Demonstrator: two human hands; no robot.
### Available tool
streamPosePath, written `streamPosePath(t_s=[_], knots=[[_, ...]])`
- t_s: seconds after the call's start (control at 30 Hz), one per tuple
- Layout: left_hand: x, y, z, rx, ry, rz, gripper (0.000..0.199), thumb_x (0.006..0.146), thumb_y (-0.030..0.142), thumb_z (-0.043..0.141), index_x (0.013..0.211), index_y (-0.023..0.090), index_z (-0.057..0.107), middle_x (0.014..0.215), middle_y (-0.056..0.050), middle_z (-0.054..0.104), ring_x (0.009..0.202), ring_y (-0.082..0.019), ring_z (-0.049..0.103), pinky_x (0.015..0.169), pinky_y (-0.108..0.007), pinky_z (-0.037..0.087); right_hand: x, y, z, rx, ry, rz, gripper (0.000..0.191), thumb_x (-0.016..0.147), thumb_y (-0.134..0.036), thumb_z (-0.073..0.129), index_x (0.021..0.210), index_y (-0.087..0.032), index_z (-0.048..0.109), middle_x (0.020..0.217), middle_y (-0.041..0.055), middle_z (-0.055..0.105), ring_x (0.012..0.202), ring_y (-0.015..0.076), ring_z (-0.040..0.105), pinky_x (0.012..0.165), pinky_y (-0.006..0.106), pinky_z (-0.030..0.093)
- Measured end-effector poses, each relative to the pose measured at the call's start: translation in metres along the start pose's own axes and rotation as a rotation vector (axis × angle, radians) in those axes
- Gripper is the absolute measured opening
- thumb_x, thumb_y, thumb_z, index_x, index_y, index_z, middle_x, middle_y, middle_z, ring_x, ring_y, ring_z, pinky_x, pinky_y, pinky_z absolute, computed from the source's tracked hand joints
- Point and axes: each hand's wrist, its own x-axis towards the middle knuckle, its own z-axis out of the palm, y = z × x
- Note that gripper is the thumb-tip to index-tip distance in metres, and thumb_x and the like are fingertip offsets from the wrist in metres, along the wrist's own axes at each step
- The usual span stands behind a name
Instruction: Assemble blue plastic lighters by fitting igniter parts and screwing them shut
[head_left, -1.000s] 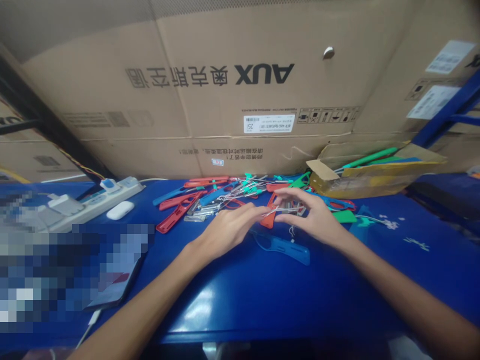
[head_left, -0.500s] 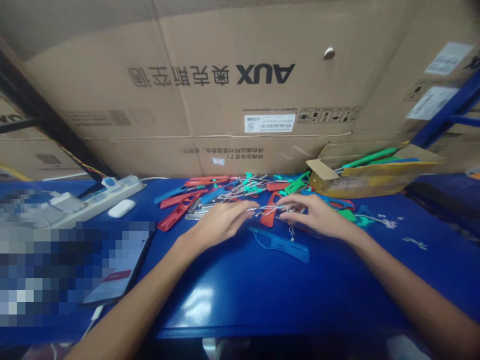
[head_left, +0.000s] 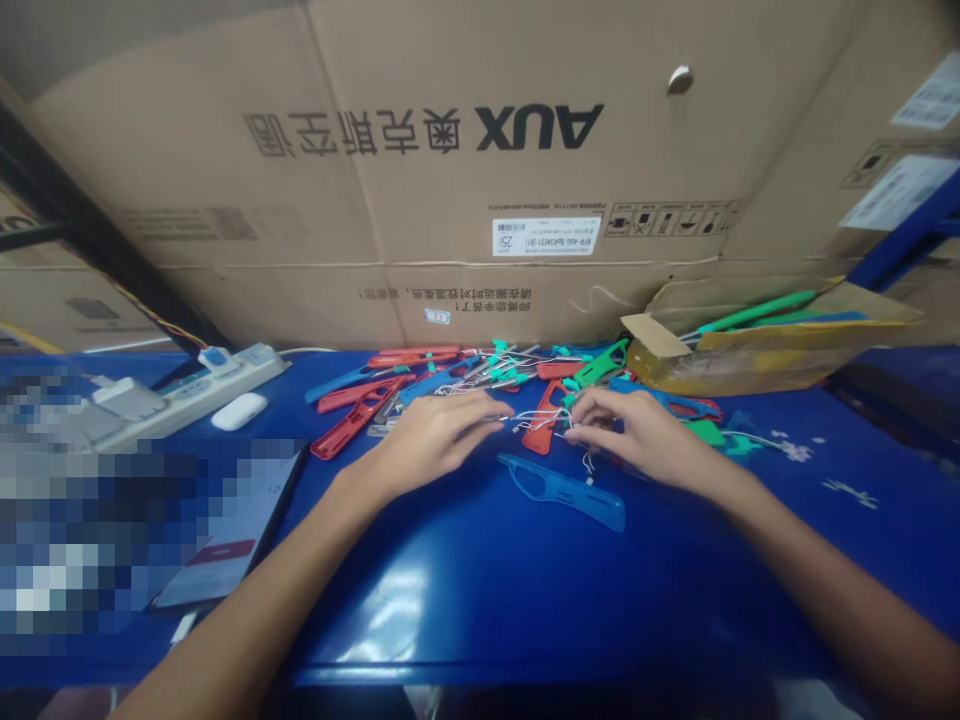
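Thin white wires (head_left: 538,416) run between my two hands over the blue table. My left hand (head_left: 442,430) pinches a thin metal part at the left end of the wires. My right hand (head_left: 634,432) has its thumb and fingers closed on the wires, and a small white connector (head_left: 589,481) dangles below it. Beneath the wires lies a red plastic shell (head_left: 538,437). A blue plastic shell (head_left: 566,492) rests nearer to me. Behind my hands is a heap of red, blue and green shells with metal rods and teal parts (head_left: 506,366).
An open cardboard box (head_left: 750,362) with green parts stands at the back right. On the left are a power strip (head_left: 202,392), a white case (head_left: 239,411) and a phone or tablet (head_left: 232,530). Large cartons (head_left: 420,220) wall the back. Small white pieces (head_left: 851,492) lie at right.
The camera view has shifted slightly. My right thumb and fingers have drawn closer together on the wires, while my left hand keeps nearly the same pose.
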Motion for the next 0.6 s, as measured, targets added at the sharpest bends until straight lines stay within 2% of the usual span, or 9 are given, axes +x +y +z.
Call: streamPosePath(t_s=[0.1,0.27,0.43,0.6], knots=[[0.0,-0.001,-0.002,-0.011,-0.087,-0.001,0.023,0.102,0.028,0.054,0.117,0.023,0.071,0.111,-0.004,0.076,0.098,-0.018,0.073,0.085,-0.034,0.059,-0.004,-0.006,0.0,-0.002,-0.119,0.027,0.019,0.095,-0.039,0.061,0.089,-0.022,0.059,0.074,-0.0002,0.072,0.064,0.0152,0.067,0.061,0.028,0.05],[-0.002,-0.005,0.003,-0.115,-0.214,0.053,0.023,0.101,0.027,0.055,0.115,0.025,0.074,0.109,-0.004,0.076,0.098,-0.017,0.072,0.085,-0.033,0.058,-0.01,-0.015,0.006,-0.165,-0.234,0.065,0.019,0.091,-0.037,0.066,0.081,-0.022,0.061,0.065,-0.0029,0.067,0.057,0.0127,0.061,0.052,0.025,0.04],[-0.004,-0.007,0.009,-0.124,-0.262,0.042,0.022,0.101,0.025,0.056,0.112,0.027,0.075,0.113,-0.003,0.073,0.095,-0.015,0.071,0.08,-0.029,0.055,-0.014,-0.017,0.016,-0.087,-0.342,0.229,0.016,0.095,-0.034,0.058,0.085,-0.022,0.056,0.059,-0.0047,0.067,0.042,0.0108,0.057,0.045,0.024,0.04],[-0.004,-0.005,0.012,-0.121,-0.281,0.033,0.023,0.101,0.023,0.054,0.111,0.025,0.075,0.112,-0.004,0.072,0.097,-0.016,0.07,0.083,-0.03,0.056,-0.015,-0.014,0.02,-0.131,-0.302,0.207,0.014,0.094,-0.031,0.058,0.083,-0.023,0.056,0.059,-0.0043,0.068,0.041,0.0115,0.059,0.046,0.024,0.039]])
